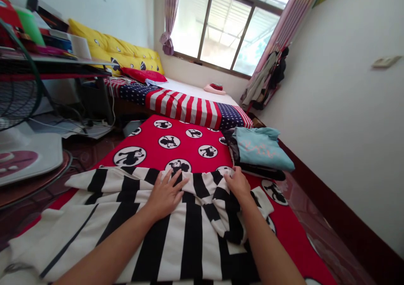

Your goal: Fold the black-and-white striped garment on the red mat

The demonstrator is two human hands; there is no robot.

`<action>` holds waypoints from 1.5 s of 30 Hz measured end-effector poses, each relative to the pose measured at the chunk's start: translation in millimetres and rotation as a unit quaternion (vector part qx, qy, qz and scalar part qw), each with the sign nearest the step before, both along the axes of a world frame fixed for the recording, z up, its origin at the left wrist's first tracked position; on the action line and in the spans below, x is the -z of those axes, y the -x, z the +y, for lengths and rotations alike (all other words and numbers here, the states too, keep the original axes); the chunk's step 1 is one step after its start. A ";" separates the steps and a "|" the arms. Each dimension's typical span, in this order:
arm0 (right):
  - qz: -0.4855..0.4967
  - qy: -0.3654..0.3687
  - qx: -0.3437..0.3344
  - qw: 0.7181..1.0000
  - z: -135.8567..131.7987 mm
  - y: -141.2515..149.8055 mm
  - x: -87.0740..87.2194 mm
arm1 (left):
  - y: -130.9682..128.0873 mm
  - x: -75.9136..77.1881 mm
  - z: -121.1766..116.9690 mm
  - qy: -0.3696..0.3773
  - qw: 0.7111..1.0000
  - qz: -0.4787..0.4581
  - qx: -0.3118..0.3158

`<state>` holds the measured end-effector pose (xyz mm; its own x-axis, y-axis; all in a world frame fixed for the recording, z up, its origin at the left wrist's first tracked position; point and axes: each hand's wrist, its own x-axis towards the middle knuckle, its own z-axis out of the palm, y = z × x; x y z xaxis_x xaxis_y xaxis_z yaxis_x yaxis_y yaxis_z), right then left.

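Note:
A black-and-white striped garment point(176, 238) lies spread over a red sheet with round black-and-white cartoon prints point(186, 139). My left hand point(166, 194) rests flat on the garment near its far edge, fingers spread. My right hand point(238, 184) sits on a bunched fold of the same garment at the right, its fingers curled down into the cloth.
A pile of folded clothes, a light blue top point(261, 148) uppermost, lies just beyond my right hand. Behind is a bed with a stars-and-stripes cover point(189, 106) and yellow cushions point(110, 49). A fan point(19, 95) and cluttered desk point(57, 59) stand left; a white wall point(347, 129) runs right.

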<state>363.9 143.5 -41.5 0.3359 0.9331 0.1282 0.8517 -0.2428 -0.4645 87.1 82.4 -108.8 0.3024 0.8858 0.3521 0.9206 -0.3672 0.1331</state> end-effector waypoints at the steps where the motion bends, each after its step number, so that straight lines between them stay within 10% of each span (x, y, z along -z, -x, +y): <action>1: -0.003 -0.001 -0.010 1.000 1.0 -2.8 3.0 | 0.3 -0.2 -0.1 0.002 1.000 -0.003 0.001; 8: -0.049 0.007 0.003 0.999 -7.5 -26.5 32.4 | 0.2 -0.4 1.0 0.018 1.000 -0.008 -0.003; 14: -0.079 -0.043 -0.011 0.996 -18.2 -17.8 16.9 | -0.8 -0.1 0.9 0.017 1.000 -0.014 -0.004; 18: -0.019 -0.159 -0.187 0.969 -36.6 -2.5 14.8 | -0.4 -1.0 0.5 0.017 1.000 -0.008 -0.001; 21: 0.053 -0.094 -0.295 0.949 -45.1 -7.5 21.3 | 0.2 -2.1 0.0 0.018 1.000 -0.010 -0.001; 28: 0.082 -0.114 -0.124 0.982 -66.0 -104.7 14.7 | -0.4 -1.9 0.0 0.019 1.000 -0.013 -0.002; 36: 0.036 -0.031 -0.183 0.982 -97.3 -149.9 41.3 | -0.9 0.6 2.0 0.015 1.000 -0.026 -0.001; 41: 0.016 0.072 -0.103 0.992 -101.0 -142.2 7.1 | 3.3 -0.8 2.0 0.010 0.997 -0.075 0.015; 45: 0.270 0.099 -0.110 0.952 -122.0 -113.3 -60.8 | 6.8 -12.9 -2.0 0.001 0.969 -0.242 0.043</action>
